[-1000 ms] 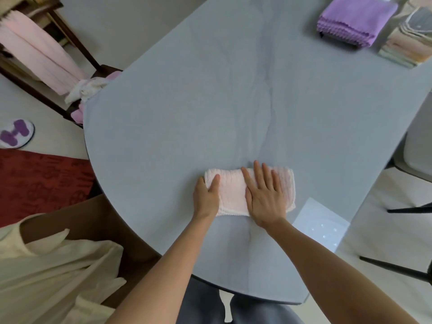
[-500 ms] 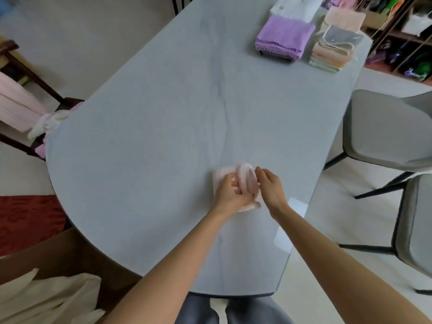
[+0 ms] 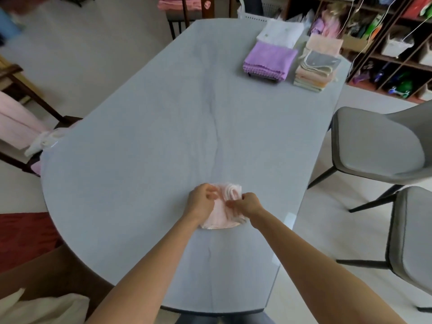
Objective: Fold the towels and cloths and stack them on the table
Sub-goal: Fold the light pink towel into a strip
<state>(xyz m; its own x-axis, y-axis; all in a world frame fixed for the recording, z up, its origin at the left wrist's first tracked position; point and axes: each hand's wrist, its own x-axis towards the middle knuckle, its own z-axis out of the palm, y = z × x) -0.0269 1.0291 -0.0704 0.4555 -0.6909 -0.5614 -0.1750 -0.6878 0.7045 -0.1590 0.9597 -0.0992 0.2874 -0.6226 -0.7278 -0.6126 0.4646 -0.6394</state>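
Two hands pinch a small pink cloth (image 3: 222, 213) near the table's (image 3: 140, 160) front edge: left hand (image 3: 202, 202) gripping its left side, right hand (image 3: 247, 203) its upper layer. To finish well, lay that layer flat, match corners, press the crease. Bare tabletop stretches ahead. Farther right sit purple towels (image 3: 268, 60) and a pastel stack (image 3: 314, 72); grey chairs (image 3: 378, 146) crowd the right edge.

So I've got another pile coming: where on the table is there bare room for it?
The table is bare between the pink cloth in both hands and the far stacks, and along its left side. The far right corner is crowded: purple towels, white cloth, mixed stack.
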